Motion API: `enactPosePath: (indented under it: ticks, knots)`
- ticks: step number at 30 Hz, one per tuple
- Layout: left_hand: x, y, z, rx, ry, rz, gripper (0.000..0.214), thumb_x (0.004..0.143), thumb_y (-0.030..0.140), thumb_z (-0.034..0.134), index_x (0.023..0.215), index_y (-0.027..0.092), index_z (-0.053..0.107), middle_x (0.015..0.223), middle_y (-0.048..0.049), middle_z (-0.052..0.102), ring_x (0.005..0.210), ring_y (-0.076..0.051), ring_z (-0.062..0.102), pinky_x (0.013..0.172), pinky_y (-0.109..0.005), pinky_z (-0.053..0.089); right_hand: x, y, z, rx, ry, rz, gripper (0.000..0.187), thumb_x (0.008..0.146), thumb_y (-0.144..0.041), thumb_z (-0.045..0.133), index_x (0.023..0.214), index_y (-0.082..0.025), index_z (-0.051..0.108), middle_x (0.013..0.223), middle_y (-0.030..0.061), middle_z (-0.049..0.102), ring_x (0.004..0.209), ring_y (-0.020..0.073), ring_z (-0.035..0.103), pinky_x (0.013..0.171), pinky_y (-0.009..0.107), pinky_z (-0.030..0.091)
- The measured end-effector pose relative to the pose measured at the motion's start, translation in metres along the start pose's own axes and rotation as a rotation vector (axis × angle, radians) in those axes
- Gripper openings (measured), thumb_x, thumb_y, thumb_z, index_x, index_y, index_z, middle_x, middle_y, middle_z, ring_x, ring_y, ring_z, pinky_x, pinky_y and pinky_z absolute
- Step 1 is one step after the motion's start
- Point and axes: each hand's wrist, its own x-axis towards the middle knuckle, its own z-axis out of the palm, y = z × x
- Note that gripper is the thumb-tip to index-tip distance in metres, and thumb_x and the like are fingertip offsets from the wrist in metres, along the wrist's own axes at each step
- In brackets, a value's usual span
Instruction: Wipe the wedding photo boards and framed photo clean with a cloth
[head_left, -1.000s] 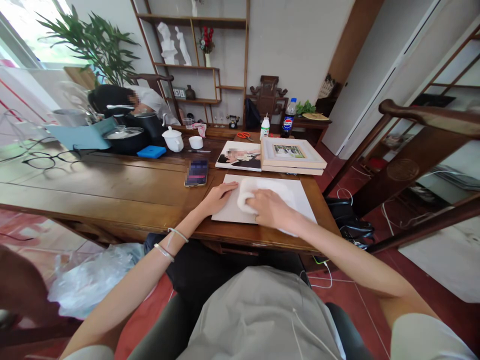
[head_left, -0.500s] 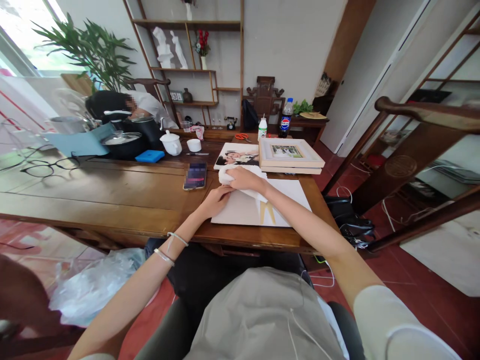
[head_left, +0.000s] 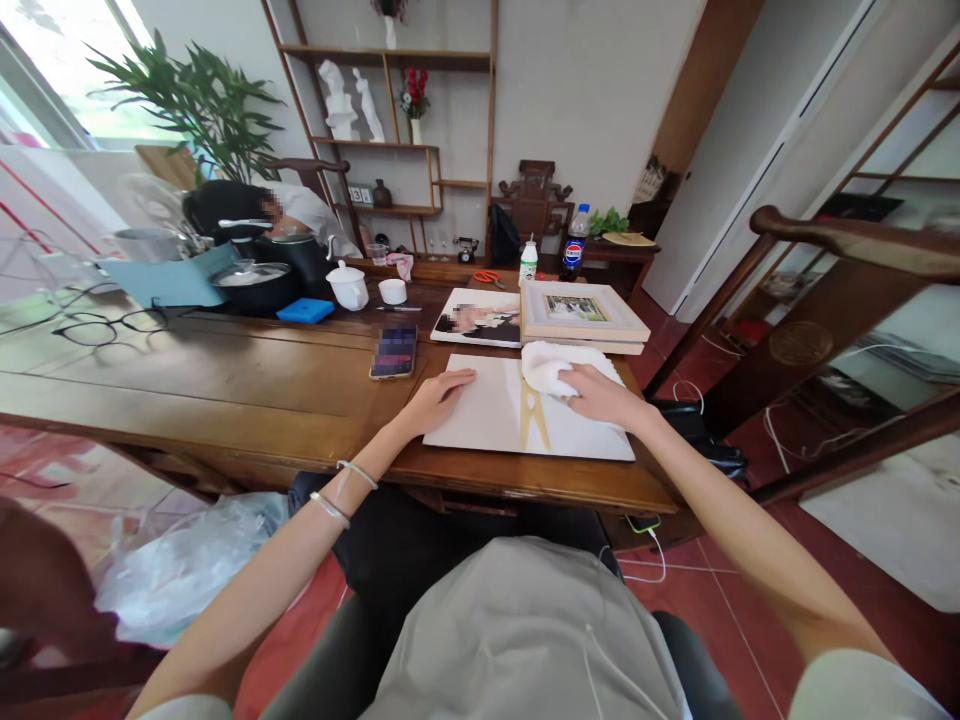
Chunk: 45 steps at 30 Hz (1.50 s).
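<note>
A white board (head_left: 484, 415) with a gold design (head_left: 534, 425) lies flat at the front of the wooden table. Pressed against its upper right part is a white cloth (head_left: 546, 368), gripped by my right hand (head_left: 600, 393). The cloth covers the upper end of the gold design. My left hand (head_left: 439, 400) rests flat on the board's left edge, fingers stretched out and nothing held. Just behind the board lie a photo print (head_left: 478, 318) and, to its right, a stack of pale picture frames (head_left: 634, 325).
A phone (head_left: 393, 352) lies left of the board. Farther back are a white teapot (head_left: 348, 287), a white cup (head_left: 393, 291), a blue box (head_left: 305, 310), orange-handled scissors (head_left: 487, 277), a small white bottle (head_left: 528, 262) and a cola bottle (head_left: 574, 245). Another person (head_left: 304, 210) bends at the far left.
My right hand has moved the white cloth from the board's upper left across to its upper right. My left hand stays on the left edge. The view has shifted slightly.
</note>
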Motion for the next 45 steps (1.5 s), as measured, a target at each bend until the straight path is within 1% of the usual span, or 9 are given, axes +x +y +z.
enactPosePath:
  ticks: [6,10,15,20,24,29,34,40,45]
  knots:
    - [0.000,0.000,0.000,0.007,-0.010,-0.005,0.041,0.088,0.025,0.037,0.120,0.014,0.061,0.131,-0.0083,0.057,0.123,-0.021,0.051,0.109,-0.038,0.035,-0.045,0.007,-0.036,-0.129,0.162,0.076,0.029,0.073,-0.002,0.042,0.083,-0.016,0.066,0.132,0.0131,0.051,0.116,0.0311,0.051,0.090,0.043,0.047]
    - [0.000,-0.001,0.000,-0.003,-0.006,0.003,0.040,0.088,0.024,0.038,0.120,0.014,0.061,0.131,-0.0083,0.057,0.123,-0.021,0.051,0.110,-0.039,0.035,-0.062,-0.004,-0.044,-0.154,0.280,0.063,0.038,0.076,-0.001,0.039,0.091,-0.018,0.070,0.150,0.0016,0.031,0.137,0.0276,0.028,0.108,0.048,0.036]
    - [0.000,-0.002,0.001,-0.004,-0.006,-0.002,0.040,0.088,0.025,0.038,0.119,0.013,0.061,0.130,-0.0093,0.057,0.123,-0.021,0.052,0.110,-0.038,0.034,-0.058,-0.014,-0.018,-0.037,0.068,-0.082,0.026,0.070,-0.003,0.051,0.077,-0.019,0.070,0.148,0.0025,0.035,0.138,0.0296,0.024,0.112,0.051,0.027]
    - [0.000,0.000,0.001,-0.002,-0.008,-0.005,0.039,0.089,0.026,0.038,0.118,0.015,0.061,0.130,-0.0082,0.058,0.123,-0.021,0.051,0.109,-0.039,0.035,-0.035,-0.006,-0.004,0.119,0.003,-0.071,0.023,0.084,-0.037,0.055,0.075,-0.019,0.066,0.144,0.0069,0.041,0.138,0.0324,0.022,0.110,0.058,0.018]
    - [0.000,-0.001,0.001,-0.002,-0.011,-0.001,0.039,0.089,0.026,0.038,0.119,0.015,0.061,0.130,-0.0087,0.058,0.123,-0.021,0.051,0.109,-0.040,0.035,-0.011,0.011,-0.002,0.106,-0.052,0.036,0.036,0.087,-0.048,0.049,0.090,-0.016,0.066,0.149,0.0122,0.031,0.139,0.0364,0.016,0.106,0.065,0.011]
    - [0.000,0.000,0.000,-0.005,-0.014,0.000,0.039,0.089,0.026,0.038,0.119,0.014,0.061,0.130,-0.0097,0.057,0.123,-0.021,0.051,0.109,-0.040,0.035,0.002,0.018,0.002,0.053,-0.066,0.083,0.038,0.092,-0.038,0.039,0.112,-0.014,0.061,0.142,0.0177,0.042,0.137,0.0320,0.026,0.107,0.057,0.019]
    - [-0.001,0.001,0.000,-0.021,-0.011,-0.005,0.039,0.089,0.026,0.039,0.118,0.014,0.061,0.130,-0.0092,0.057,0.123,-0.022,0.051,0.110,-0.040,0.034,-0.032,-0.018,-0.014,0.070,-0.132,0.049,0.030,0.086,-0.023,0.043,0.108,-0.020,0.063,0.138,0.0111,0.048,0.132,0.0317,0.036,0.105,0.053,0.029]
    - [0.000,-0.001,0.001,-0.036,0.002,0.000,0.038,0.088,0.025,0.040,0.118,0.016,0.061,0.130,-0.0073,0.058,0.122,-0.022,0.052,0.109,-0.040,0.035,-0.108,-0.076,-0.038,0.121,-0.129,-0.034,0.032,0.065,-0.005,0.047,0.083,-0.026,0.065,0.144,0.0022,0.040,0.137,0.0281,0.026,0.108,0.051,0.032]
    - [-0.001,-0.001,0.001,-0.016,-0.007,-0.001,0.040,0.089,0.025,0.038,0.119,0.013,0.061,0.130,-0.0092,0.057,0.123,-0.022,0.052,0.109,-0.040,0.035,-0.102,-0.061,-0.036,0.168,-0.154,-0.012,0.025,0.070,-0.008,0.047,0.081,-0.024,0.062,0.146,0.0007,0.037,0.138,0.0254,0.025,0.111,0.048,0.028]
